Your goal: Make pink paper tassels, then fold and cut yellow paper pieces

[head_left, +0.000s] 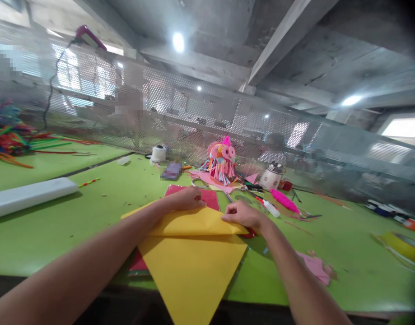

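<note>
A large yellow paper sheet (193,262) lies on the green table (58,221), its far part folded over toward me. My left hand (187,198) rests with curled fingers on the far left of the fold. My right hand (243,214) presses the fold's right end, fingers pinched together on the paper. Red paper (210,197) lies under the yellow sheet, showing beyond it and at its left edge.
A pink and multicoloured paper craft figure (222,162) stands beyond. A glue bottle (270,207), a pink tool (284,201), a white pot (271,177), a tape roll (158,153), pink paper scraps (315,266), a white box (27,195) and pipe cleaners (11,144) lie around. A mesh screen backs the table.
</note>
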`<state>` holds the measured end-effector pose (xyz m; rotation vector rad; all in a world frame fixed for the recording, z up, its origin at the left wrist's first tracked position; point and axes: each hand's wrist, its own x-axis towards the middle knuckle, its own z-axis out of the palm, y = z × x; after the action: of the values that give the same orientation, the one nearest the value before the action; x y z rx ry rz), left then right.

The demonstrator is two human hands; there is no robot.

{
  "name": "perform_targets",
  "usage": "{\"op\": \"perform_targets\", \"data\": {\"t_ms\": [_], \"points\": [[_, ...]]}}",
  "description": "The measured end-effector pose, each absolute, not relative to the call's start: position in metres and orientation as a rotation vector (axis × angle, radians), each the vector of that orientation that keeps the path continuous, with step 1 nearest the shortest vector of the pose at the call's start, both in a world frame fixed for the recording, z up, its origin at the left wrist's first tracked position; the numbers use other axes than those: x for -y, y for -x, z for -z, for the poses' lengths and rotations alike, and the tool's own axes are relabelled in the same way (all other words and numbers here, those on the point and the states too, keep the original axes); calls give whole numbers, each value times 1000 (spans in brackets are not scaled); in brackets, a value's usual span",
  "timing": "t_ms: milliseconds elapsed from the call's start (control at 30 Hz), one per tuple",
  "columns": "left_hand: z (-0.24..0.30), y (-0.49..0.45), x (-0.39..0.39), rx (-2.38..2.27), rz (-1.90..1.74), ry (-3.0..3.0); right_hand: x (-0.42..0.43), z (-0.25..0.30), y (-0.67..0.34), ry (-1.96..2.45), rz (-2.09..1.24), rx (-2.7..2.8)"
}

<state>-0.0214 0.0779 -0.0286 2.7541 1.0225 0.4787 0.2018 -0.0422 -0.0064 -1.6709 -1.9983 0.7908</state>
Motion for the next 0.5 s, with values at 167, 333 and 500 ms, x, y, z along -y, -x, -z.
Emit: {"op": "perform_targets", "data": {"t_ms": [167, 333, 500], "points": [[28, 23, -79, -1011, -443, -2754, 41, 3, -202, 1733, -588, 2142], [24, 25, -78, -999, -443, -2709, 41, 5, -211, 1648, -797, 2150], [23, 27, -80, -989, -469, -2657, 39, 10, -223, 1506, -1178, 1792]]}}
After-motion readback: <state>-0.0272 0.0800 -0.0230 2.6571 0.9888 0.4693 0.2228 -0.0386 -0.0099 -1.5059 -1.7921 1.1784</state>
